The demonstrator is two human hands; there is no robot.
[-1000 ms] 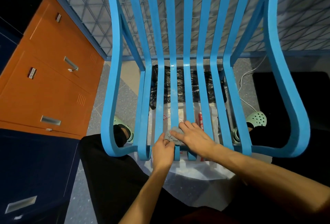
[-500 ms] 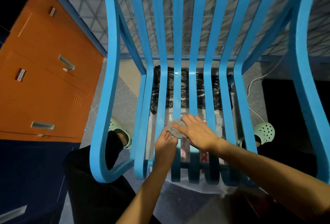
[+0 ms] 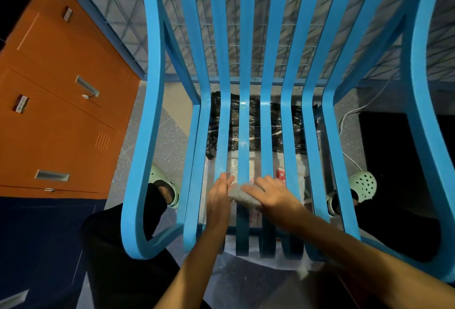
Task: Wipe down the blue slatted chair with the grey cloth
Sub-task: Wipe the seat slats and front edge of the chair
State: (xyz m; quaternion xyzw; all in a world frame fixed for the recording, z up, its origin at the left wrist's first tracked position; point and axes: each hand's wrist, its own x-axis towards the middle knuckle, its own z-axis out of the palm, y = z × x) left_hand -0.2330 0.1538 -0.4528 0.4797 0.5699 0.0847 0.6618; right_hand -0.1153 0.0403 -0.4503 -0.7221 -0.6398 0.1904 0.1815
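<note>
Orange lockers (image 3: pixel 61 112) stand left of the blue slatted chair (image 3: pixel 243 124). On a middle seat slat, the left hand (image 3: pixel 219 198) meets the grey cloth (image 3: pixel 242 195), grip unclear; the right hand (image 3: pixel 273 198) presses it with flat fingers.

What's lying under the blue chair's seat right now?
Through the slats: black plastic toward the back, a pale plastic sheet with red print nearer the front. The slats, left hand, right hand and grey cloth hide the rest.

An orange cabinet (image 3: pixel 61 116) with 2 silver handles (image 3: pixel 51 175) stands on the left. A black bag (image 3: pixel 255 124) and a white bag (image 3: pixel 302 173) lie on the floor, near a white cable (image 3: pixel 342 118).
</note>
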